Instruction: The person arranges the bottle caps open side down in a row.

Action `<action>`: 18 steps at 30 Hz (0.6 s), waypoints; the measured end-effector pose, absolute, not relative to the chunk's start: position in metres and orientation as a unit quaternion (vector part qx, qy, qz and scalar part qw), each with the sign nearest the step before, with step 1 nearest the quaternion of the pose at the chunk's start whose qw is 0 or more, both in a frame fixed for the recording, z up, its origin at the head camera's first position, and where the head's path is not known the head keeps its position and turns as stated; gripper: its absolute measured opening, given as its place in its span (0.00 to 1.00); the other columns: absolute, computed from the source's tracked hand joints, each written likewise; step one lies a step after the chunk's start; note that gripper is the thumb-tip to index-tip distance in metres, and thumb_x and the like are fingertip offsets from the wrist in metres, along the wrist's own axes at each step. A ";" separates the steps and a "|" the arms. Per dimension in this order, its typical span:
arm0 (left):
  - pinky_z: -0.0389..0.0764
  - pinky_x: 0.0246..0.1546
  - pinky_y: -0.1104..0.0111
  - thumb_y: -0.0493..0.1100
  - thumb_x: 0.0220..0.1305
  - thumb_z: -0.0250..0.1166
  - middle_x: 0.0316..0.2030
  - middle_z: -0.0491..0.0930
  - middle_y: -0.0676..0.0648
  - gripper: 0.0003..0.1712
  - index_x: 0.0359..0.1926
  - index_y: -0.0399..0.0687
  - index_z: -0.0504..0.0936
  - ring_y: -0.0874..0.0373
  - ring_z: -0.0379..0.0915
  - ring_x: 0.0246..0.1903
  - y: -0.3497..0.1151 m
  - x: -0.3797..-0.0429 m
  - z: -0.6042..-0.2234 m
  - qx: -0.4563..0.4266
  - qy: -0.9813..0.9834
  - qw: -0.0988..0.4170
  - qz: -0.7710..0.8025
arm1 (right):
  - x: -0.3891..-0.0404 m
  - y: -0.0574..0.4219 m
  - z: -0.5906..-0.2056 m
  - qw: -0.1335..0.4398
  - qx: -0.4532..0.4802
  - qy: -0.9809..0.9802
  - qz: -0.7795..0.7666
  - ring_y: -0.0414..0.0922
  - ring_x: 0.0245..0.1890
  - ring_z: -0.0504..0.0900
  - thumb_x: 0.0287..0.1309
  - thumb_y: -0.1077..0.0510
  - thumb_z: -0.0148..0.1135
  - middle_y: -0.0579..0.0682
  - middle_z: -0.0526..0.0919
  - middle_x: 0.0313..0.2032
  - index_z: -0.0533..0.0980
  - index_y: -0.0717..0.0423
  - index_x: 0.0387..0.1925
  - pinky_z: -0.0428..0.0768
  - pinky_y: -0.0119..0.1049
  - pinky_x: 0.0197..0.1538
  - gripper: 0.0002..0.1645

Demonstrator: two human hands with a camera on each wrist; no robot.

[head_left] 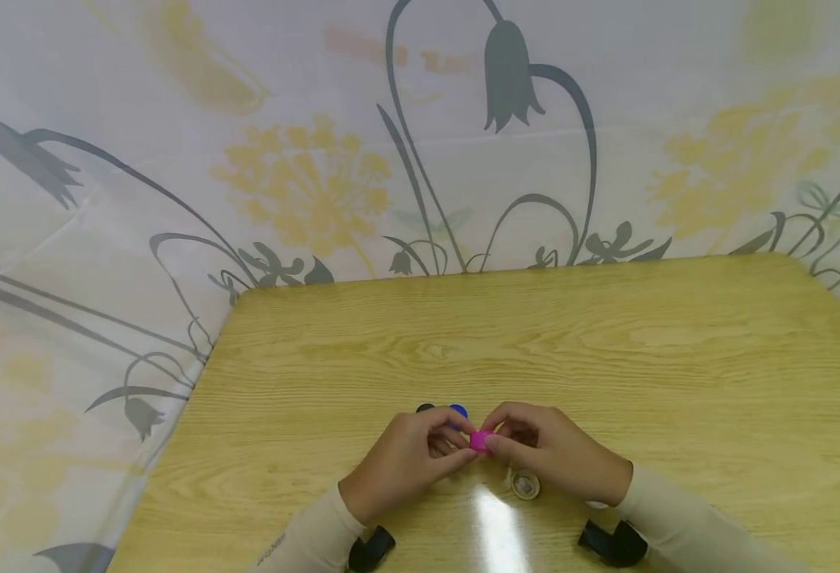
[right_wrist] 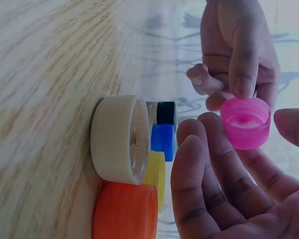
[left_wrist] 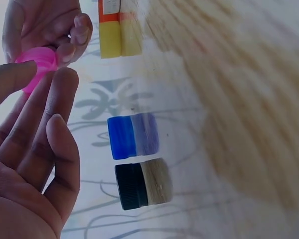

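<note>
A pink bottle cap (head_left: 480,442) is held up between the two hands, its open side facing the right wrist view. My left hand (head_left: 420,454) pinches it between thumb and fingers from the left. From the other side my right hand (head_left: 559,454) grips the same cap, thumb on the near side and fingers behind. A beige bottle cap (right_wrist: 114,139) stands on the table below the right hand. Beyond the hands, a blue cap (left_wrist: 122,137) and a black ridged cap (left_wrist: 131,185) sit side by side, partly hidden by the left hand in the head view.
An orange cap (right_wrist: 124,211) and a yellow cap (right_wrist: 157,179) stand near the beige one. Below the hands lies the wood-grain table (head_left: 520,342), backed by a flower-patterned cloth (head_left: 449,159). Black wrist devices (head_left: 372,549) show at both sleeves.
</note>
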State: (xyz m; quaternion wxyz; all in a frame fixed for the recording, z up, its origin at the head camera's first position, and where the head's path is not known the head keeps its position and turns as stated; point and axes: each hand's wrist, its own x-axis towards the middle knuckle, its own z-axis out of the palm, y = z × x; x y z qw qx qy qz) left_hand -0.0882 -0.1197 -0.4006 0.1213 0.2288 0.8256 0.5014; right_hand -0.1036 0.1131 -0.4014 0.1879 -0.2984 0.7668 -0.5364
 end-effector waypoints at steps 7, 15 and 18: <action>0.84 0.35 0.74 0.42 0.65 0.69 0.36 0.89 0.50 0.10 0.46 0.49 0.83 0.65 0.85 0.32 -0.119 -0.088 -0.402 0.250 0.822 0.101 0.502 | -0.102 0.112 -0.400 0.175 -0.297 0.769 -0.539 0.44 0.38 0.86 0.71 0.52 0.59 0.51 0.87 0.37 0.80 0.51 0.47 0.83 0.32 0.45 0.10; 0.83 0.38 0.74 0.50 0.66 0.67 0.40 0.88 0.51 0.13 0.47 0.51 0.83 0.69 0.84 0.35 -0.120 -0.088 -0.402 0.238 0.827 0.084 0.503 | -0.101 0.112 -0.399 0.111 -0.311 0.805 -0.493 0.36 0.39 0.84 0.68 0.49 0.61 0.43 0.88 0.39 0.80 0.50 0.49 0.83 0.32 0.42 0.13; 0.83 0.38 0.74 0.49 0.65 0.69 0.41 0.88 0.51 0.15 0.49 0.50 0.84 0.69 0.84 0.36 -0.120 -0.090 -0.402 0.235 0.832 0.071 0.498 | -0.101 0.111 -0.399 0.081 -0.316 0.818 -0.474 0.33 0.38 0.83 0.67 0.49 0.63 0.42 0.87 0.40 0.80 0.54 0.51 0.83 0.32 0.41 0.17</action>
